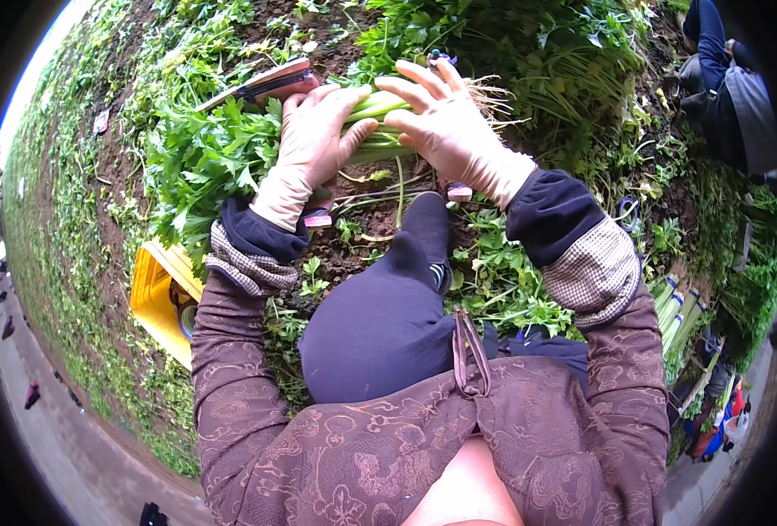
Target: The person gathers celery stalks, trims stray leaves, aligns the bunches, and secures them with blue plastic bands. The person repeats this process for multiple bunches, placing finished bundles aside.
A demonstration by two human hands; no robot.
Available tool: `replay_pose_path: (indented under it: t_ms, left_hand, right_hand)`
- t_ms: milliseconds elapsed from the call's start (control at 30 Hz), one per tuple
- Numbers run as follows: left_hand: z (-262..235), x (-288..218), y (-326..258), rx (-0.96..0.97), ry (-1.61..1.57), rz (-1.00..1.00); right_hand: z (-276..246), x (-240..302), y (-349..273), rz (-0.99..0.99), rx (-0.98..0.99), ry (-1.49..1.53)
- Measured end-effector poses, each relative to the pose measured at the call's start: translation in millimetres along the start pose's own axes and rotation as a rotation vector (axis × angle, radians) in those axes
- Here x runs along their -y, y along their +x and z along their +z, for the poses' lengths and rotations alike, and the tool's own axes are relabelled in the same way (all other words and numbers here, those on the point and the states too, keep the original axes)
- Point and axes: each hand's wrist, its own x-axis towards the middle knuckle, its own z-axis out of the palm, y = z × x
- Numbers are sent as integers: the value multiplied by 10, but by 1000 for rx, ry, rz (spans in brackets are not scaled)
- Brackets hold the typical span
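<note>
A bunch of celery (379, 107) lies crosswise in front of me, its leaves (217, 149) to the left and its pale roots (492, 98) to the right. My left hand (318, 131), in a thin pale glove, is closed around the stalks near the leaves, thumb toward me. Over the root end, my right hand (445, 123), gloved alike, rests with fingers stretched and spread on the stalks. A small dark blue item (439, 60) shows just beyond its fingertips; its kind is unclear. Behind my left hand sits a reddish, plank-like piece (274, 81), partly covered by the celery.
A yellow container (153, 298) with a roll inside stands by my left elbow. Heaped celery (528, 79) lies ahead right. Bundles with blue ties (679, 307) lie at the right, below another person (743, 105). Loose leaves (502, 272) cover soil around my foot (428, 228).
</note>
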Motion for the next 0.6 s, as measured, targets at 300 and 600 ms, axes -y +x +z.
replay_pose_path:
  t_ms: [300, 600]
  left_hand:
    - [-27, -45, -28, 56, 7, -14]
    - [-20, -29, -5, -19, -10, 20]
  right_hand:
    - [27, -30, 23, -173, 35, 31]
    - [57, -174, -192, 177, -415, 389]
